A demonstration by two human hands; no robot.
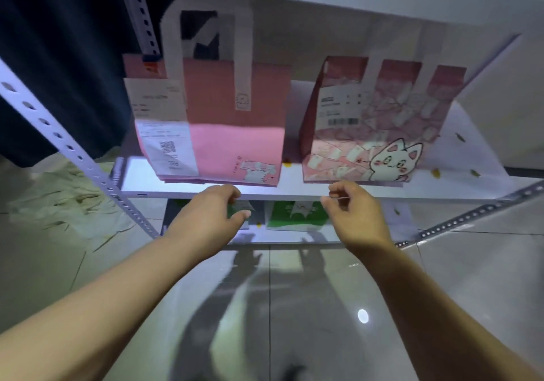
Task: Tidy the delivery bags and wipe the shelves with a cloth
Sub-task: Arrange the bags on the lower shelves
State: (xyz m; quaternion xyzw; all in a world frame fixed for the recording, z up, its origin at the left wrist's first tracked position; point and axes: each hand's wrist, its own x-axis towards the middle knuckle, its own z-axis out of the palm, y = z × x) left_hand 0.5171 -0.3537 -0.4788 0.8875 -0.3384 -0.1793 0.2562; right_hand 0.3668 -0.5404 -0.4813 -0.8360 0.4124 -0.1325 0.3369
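Left hand (206, 214), right hand (357, 215), grip loose, empty, plain pink bag (235, 136), cat-print bag (379, 133), both upright

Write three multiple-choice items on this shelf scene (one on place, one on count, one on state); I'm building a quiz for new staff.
1. Where does the cat bag stand relative to the plain pink bag?
A. Left of it
B. Right of it
C. On top of it

2. How many pink bags are on the lit shelf?
A. One
B. Two
C. Four

3. How are the pink bags placed?
A. Upright
B. Lying flat
C. Upside down

Answers:
1 B: the cat bag is on the right, with a gap between the two.
2 B: only those two show on that shelf.
3 A: both rest on their bases.
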